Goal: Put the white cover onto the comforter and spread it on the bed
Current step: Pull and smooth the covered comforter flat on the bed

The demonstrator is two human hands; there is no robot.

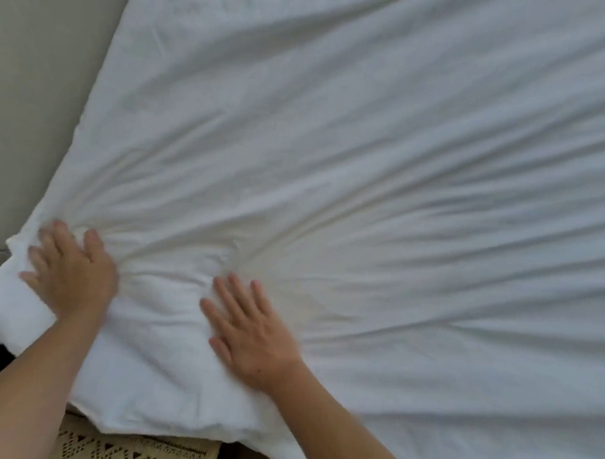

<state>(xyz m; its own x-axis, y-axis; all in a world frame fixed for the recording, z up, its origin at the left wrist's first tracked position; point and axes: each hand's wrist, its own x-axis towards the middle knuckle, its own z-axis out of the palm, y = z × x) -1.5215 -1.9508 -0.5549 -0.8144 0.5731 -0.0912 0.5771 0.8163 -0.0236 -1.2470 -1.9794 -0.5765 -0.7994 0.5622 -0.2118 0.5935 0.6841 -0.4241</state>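
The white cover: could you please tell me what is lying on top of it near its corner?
Both hands lie flat on the white cover: the left hand near the corner, the right hand beside it. Whatever lies under the cover is hidden.

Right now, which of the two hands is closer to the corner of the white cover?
The left hand. It presses flat beside the white cover's near-left corner, while the right hand lies flat farther in.
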